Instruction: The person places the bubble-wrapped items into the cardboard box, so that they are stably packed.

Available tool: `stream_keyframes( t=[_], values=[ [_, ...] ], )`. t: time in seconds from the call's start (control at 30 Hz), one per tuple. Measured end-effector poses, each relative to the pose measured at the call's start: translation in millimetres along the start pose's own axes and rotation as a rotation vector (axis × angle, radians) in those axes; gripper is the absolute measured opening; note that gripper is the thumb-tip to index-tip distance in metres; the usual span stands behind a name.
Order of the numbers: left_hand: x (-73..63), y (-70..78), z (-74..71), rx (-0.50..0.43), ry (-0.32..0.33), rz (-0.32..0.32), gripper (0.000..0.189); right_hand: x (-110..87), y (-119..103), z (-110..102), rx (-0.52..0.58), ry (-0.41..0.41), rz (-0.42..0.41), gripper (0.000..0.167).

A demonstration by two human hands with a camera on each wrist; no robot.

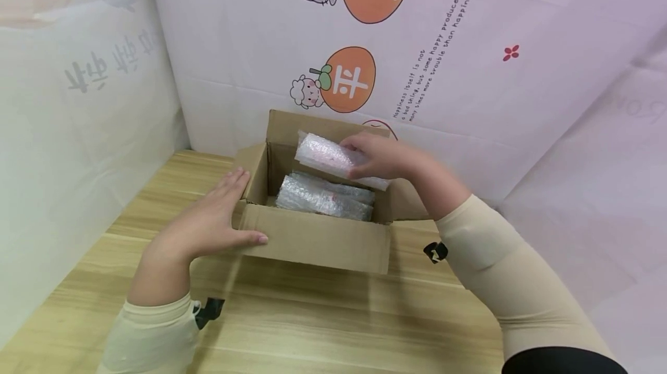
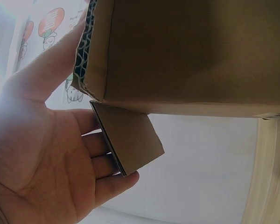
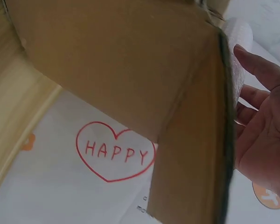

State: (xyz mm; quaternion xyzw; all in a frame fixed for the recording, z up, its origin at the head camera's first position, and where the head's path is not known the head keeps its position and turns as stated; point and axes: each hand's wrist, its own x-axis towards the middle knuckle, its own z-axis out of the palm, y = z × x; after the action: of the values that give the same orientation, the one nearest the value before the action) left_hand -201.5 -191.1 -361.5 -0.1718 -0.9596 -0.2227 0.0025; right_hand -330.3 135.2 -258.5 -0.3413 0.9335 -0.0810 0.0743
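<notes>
A cardboard box (image 1: 312,238) stands on the table with its flaps spread outward. Inside lie several bubble-wrapped packs (image 1: 318,197). Over the back of the opening, my right hand (image 1: 383,157) grips another bubble-wrapped pack (image 1: 328,154) between thumb and fingers; what the wrap covers is too blurred to tell. In the right wrist view, part of that bubble wrap (image 3: 240,39) shows past the box edge. My left hand (image 1: 213,226) rests at the box's left side, fingers extended along the left flap (image 2: 128,137) and thumb on the front flap.
The wood-grain table (image 1: 323,316) extends around the box. Behind it hangs a white printed backdrop (image 1: 234,44) with cartoon fruit and lettering, and white sheets (image 1: 62,148) close in both sides. The right flap (image 1: 409,200) sticks out beneath my right forearm.
</notes>
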Motion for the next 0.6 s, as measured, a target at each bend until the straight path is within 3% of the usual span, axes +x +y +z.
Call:
stream_keyframes(
  t=[0.27, 0.6],
  values=[
    [-0.4, 0.1, -1.6, 0.008, -0.007, -0.002, 0.128, 11.8, -3, 18, -0.024, -0.084, 0.031, 0.065],
    [-0.9, 1.1, -2.5, 0.007, -0.007, -0.002, 0.128, 16.9, -8, 30, -0.029, -0.119, 0.022, 0.066]
  ],
)
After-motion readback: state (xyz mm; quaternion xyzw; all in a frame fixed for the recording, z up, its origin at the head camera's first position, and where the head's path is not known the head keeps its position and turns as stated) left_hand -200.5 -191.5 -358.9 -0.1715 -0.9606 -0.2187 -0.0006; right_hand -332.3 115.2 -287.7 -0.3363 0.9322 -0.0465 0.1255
